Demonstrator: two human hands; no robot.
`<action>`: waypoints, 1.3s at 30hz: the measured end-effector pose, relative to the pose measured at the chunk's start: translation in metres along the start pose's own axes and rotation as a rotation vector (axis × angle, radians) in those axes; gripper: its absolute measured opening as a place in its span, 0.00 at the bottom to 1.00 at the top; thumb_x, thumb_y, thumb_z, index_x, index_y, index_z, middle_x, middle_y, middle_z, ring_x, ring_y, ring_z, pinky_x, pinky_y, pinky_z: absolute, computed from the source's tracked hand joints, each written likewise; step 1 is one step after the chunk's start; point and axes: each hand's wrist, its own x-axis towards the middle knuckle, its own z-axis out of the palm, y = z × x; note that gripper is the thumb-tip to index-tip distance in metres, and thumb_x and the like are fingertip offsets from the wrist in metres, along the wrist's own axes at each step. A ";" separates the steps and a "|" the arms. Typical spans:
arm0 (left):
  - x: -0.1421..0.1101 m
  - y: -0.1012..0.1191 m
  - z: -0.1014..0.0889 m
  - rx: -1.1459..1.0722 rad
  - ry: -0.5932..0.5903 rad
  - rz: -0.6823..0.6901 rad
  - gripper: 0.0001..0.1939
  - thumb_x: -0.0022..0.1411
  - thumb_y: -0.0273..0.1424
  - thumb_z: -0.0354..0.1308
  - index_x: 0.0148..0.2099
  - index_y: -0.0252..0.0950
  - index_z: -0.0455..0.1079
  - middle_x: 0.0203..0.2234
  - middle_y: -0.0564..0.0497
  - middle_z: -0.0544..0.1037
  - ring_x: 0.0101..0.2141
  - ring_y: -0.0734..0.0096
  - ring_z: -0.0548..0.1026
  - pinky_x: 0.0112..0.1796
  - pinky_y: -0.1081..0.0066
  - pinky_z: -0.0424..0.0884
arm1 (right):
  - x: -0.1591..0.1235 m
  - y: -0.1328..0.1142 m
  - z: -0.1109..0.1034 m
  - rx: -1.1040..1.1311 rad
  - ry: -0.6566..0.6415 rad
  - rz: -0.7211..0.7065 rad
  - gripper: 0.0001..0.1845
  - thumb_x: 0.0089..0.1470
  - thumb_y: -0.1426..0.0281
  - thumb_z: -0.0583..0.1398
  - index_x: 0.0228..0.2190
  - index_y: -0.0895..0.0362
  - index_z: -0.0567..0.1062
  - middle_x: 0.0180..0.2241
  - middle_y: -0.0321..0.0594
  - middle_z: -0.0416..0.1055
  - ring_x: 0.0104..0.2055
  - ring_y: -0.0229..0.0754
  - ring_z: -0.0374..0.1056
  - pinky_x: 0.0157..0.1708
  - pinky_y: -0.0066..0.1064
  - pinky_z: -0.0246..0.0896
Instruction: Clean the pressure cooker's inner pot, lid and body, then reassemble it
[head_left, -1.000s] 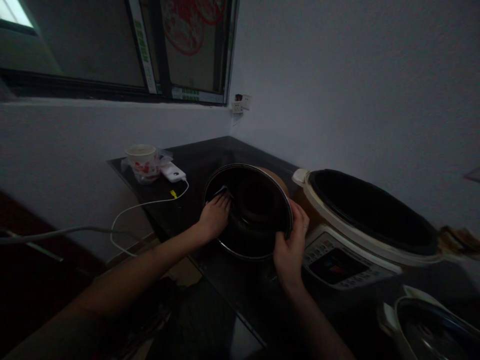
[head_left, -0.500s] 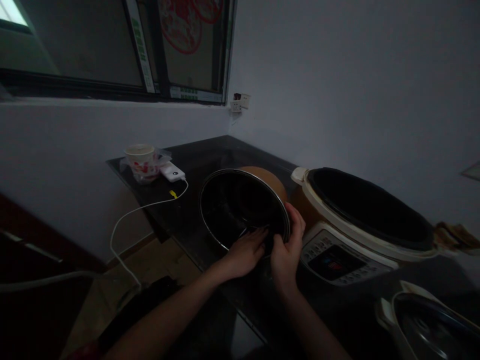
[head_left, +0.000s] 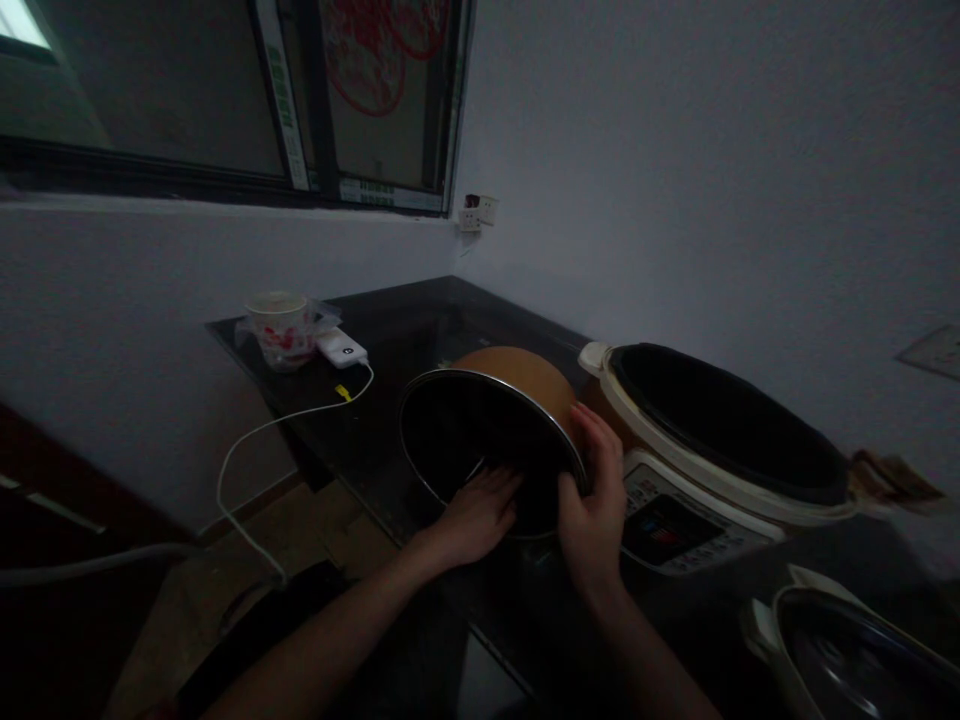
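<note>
A rice cooker inner pot (head_left: 517,367), tan outside and black inside with a shiny rim, lies tipped on the dark counter, its mouth facing me. My right hand (head_left: 592,500) grips the rim on the right, fingers on the outer wall and thumb at the edge. Inside the mouth is my left hand (head_left: 480,515), reaching over the lower rim with its fingers stretched out; a thin pale line shows beside them, too dim to name. To the right stands the rice cooker body (head_left: 701,520), lid off or raised out of sight, its control panel facing me.
At the counter's (head_left: 397,330) left end are a bagged paper cup (head_left: 281,330) and a white power bank (head_left: 342,348), whose white cable (head_left: 259,428) hangs off the edge. A second cooker (head_left: 847,650) stands at lower right. A wall socket (head_left: 477,212) is in the corner.
The pot has tipped further towards me, so more of its tan outside shows. My right hand has shifted slightly right and down with the rim; my left hand stays inside, slightly lower.
</note>
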 end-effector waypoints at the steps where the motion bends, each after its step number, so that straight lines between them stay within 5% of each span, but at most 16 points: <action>1: 0.000 0.000 0.002 0.024 0.007 0.003 0.28 0.65 0.29 0.44 0.66 0.30 0.52 0.64 0.41 0.55 0.64 0.63 0.52 0.62 0.59 0.48 | 0.009 -0.005 -0.004 -0.032 -0.058 -0.038 0.32 0.45 0.82 0.50 0.52 0.53 0.67 0.55 0.44 0.63 0.60 0.45 0.57 0.60 0.49 0.50; 7: -0.001 0.001 0.008 0.133 0.034 0.000 0.27 0.65 0.30 0.46 0.65 0.32 0.54 0.64 0.41 0.57 0.63 0.62 0.55 0.62 0.57 0.50 | 0.065 -0.030 -0.010 -0.243 -0.471 -0.227 0.32 0.44 0.84 0.51 0.51 0.54 0.70 0.54 0.43 0.67 0.58 0.46 0.61 0.59 0.46 0.55; 13: -0.006 -0.007 -0.001 0.288 0.058 -0.040 0.27 0.65 0.31 0.46 0.64 0.30 0.57 0.62 0.41 0.61 0.62 0.61 0.58 0.62 0.59 0.51 | 0.082 -0.026 0.003 -0.225 -0.605 -0.199 0.32 0.47 0.83 0.50 0.52 0.53 0.71 0.58 0.40 0.65 0.63 0.47 0.55 0.62 0.54 0.47; 21: 0.015 -0.040 -0.057 0.560 0.121 -0.082 0.22 0.62 0.22 0.44 0.57 0.21 0.66 0.55 0.31 0.68 0.58 0.52 0.64 0.59 0.56 0.56 | 0.068 0.002 0.002 0.065 -0.370 -0.156 0.29 0.50 0.81 0.52 0.51 0.50 0.72 0.55 0.35 0.68 0.62 0.44 0.57 0.63 0.52 0.45; 28: 0.037 -0.062 -0.102 0.590 0.153 -0.032 0.28 0.58 0.16 0.40 0.60 0.18 0.61 0.59 0.31 0.64 0.62 0.52 0.56 0.61 0.55 0.51 | 0.040 0.013 0.005 0.146 -0.150 -0.042 0.26 0.54 0.77 0.53 0.53 0.48 0.71 0.58 0.35 0.65 0.63 0.43 0.55 0.63 0.51 0.43; 35: 0.042 -0.068 -0.114 0.620 0.107 0.017 0.32 0.55 0.14 0.38 0.63 0.16 0.55 0.62 0.32 0.59 0.65 0.54 0.48 0.63 0.55 0.43 | 0.023 0.024 0.008 0.247 0.026 0.125 0.21 0.55 0.72 0.56 0.51 0.55 0.72 0.56 0.43 0.67 0.60 0.45 0.61 0.61 0.48 0.49; 39: 0.034 -0.072 -0.105 0.601 0.002 0.044 0.29 0.55 0.16 0.43 0.60 0.20 0.62 0.59 0.32 0.64 0.63 0.50 0.53 0.61 0.50 0.45 | 0.021 0.026 0.010 0.255 0.051 0.140 0.21 0.55 0.70 0.56 0.52 0.54 0.71 0.56 0.43 0.67 0.60 0.45 0.60 0.62 0.47 0.48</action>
